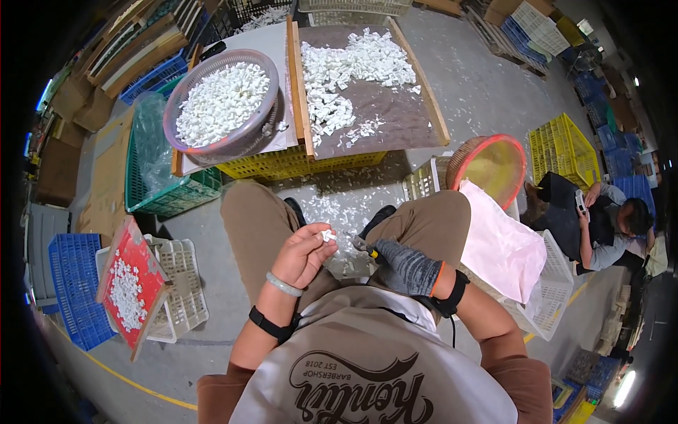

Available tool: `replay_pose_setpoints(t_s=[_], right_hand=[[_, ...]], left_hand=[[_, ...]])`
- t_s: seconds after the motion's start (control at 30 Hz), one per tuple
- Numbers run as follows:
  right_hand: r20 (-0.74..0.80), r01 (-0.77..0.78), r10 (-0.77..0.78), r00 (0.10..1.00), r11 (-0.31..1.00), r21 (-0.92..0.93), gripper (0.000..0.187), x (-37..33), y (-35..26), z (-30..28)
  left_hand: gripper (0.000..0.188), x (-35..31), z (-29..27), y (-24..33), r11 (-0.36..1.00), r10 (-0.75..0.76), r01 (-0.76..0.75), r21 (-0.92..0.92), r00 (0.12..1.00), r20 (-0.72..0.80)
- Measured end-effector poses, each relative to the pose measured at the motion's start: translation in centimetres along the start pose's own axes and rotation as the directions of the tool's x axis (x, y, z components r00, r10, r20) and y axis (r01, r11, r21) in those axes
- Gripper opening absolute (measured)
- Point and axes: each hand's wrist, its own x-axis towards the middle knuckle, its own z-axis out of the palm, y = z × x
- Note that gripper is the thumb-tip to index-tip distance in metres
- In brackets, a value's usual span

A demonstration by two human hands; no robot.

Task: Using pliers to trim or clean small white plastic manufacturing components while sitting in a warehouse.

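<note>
My left hand (302, 258), bare, pinches a small white plastic piece (328, 235) between thumb and fingertips, in front of my lap. My right hand (408, 268), in a grey knitted glove, is closed round a pair of pliers (361, 245) with a yellow part on the handle. The pliers' jaws point toward the white piece but stay apart from it. Ahead of me, a wooden-edged board (395, 120) carries a spread of white plastic pieces (367, 56). To its left stands a purple round basket (171, 116) heaped with small white parts (224, 99).
At left, a red board (134, 244) with white bits rests over a white crate (185, 272), beside a blue crate (74, 283). A red-rimmed basket (487, 145) and a pink cloth (505, 244) lie right. Another person (607, 219) sits farther right, holding a phone. White scraps (332, 205) litter the floor.
</note>
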Motion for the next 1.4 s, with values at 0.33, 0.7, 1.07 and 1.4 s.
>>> replay_pose_setpoints(t_s=[0.33, 0.7, 1.07, 1.4], right_hand=[[-0.201, 0.126, -0.175, 0.964, 0.964, -0.234, 0.029, 0.3, -0.2, 1.1], [-0.206, 0.127, -0.199, 0.958, 0.940, -0.317, 0.029, -0.2, -2.0, 0.4], [-0.201, 0.086, -0.263, 0.944, 0.780, -0.620, 0.036, -0.6, -2.8, -0.8], [-0.159, 0.149, -0.246, 0.956, 0.877, -0.457, 0.028, 0.4, -0.1, -0.4]], left_hand=[[0.015, -0.1, -0.3, -0.5, 0.996, -0.059, 0.063, -0.069, 0.996, 0.060], [0.012, -0.6, 1.7, -0.4, 0.992, -0.122, 0.122, 0.009, 0.992, -0.006], [0.015, -1.0, 1.9, -0.1, 0.979, -0.199, 0.200, 0.043, 0.980, -0.029], [0.019, -0.7, 1.0, -0.3, 0.977, -0.211, 0.209, 0.036, 0.975, 0.068]])
